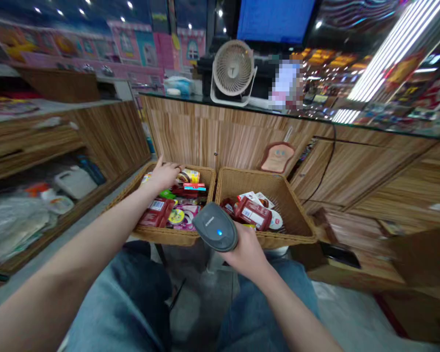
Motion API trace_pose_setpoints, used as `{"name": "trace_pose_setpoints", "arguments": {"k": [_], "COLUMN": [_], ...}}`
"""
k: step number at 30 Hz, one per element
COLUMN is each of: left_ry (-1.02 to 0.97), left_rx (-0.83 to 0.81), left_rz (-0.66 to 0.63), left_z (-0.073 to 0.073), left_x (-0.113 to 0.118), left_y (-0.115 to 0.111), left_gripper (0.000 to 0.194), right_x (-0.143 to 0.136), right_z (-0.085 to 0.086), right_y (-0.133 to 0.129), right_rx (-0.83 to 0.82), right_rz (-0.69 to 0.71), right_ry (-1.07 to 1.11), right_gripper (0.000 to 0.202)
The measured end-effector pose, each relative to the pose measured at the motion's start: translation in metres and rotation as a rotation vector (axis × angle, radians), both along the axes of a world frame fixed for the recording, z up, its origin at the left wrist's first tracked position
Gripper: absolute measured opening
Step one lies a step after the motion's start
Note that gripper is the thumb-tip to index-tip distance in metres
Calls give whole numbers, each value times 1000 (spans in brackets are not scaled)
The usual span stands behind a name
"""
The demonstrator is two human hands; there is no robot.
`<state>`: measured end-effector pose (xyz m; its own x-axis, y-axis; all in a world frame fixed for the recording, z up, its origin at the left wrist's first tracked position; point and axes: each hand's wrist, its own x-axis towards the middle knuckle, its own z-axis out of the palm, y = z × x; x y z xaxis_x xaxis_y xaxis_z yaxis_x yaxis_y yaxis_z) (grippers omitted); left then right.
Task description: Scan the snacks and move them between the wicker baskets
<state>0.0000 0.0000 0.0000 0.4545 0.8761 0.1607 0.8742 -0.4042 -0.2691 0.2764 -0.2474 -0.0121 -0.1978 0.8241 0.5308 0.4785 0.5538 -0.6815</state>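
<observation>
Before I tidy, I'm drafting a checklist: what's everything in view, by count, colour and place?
Cabinets: several, brown, ahead and alongside
Fan: one, off-white, cabinet top
Screen: one, blue, behind fan
Left basket: one, tan, near centre
Goods: several, multicoloured, inside it
Right basket: one, tan, alongside
Packs: several, maroon and white, inside it
Scanner: one, dark grey, centre
Toast-shaped board: one, brown, behind right basket
Cable: one, black, cabinet front
Jug: one, white, low left
Plastic: uncountable, clear, low left
Boxes: several, brown, low right
Background: blurred, uncounted
Left hand: one, bare, at left-basket goods
Right hand: one, bare, gripping scanner
Legs: two, blue denim, below
</observation>
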Motion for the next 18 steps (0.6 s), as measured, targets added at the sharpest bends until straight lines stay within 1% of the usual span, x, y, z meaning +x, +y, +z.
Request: {"name": "trace_pose_setpoints", "arguments": {"k": [3, 5, 8, 10, 12, 14, 16, 18], "left_ry": [-37, -110, -258, -311, -336, -364, -385, -393], "left_rx": [94, 186, 335, 401, 443, 480, 515, 541], "left_rz": [-22, -55, -117, -154, -183, -213, -247, -279], "left_z": [1, 3, 8, 9, 7, 2, -4, -9], "left_x": [-3, -3, 1, 4, 7, 8, 7, 6], "left_y": [-9, -22, -53, -77, -99, -113, -121, -123], "left_gripper": [56, 55, 61, 62, 60, 60, 62, 64], "right_x": [1, 1, 1, 0, 0, -1, -1, 0], "right_z": [0, 0, 1, 1, 1, 0, 0, 0], "right_y": [1, 1, 0, 1, 2, 3, 3, 3], "right_rx": [1, 2, -2, -14, -24, -34, -41, -49], "right_rz": [-8, -13, -18, -27, -46, -78, -103, -113], "right_ry": [0, 1, 6, 15, 22, 27, 39, 60], "right_gripper": [8, 8, 7, 7, 7, 8, 10, 12]}}
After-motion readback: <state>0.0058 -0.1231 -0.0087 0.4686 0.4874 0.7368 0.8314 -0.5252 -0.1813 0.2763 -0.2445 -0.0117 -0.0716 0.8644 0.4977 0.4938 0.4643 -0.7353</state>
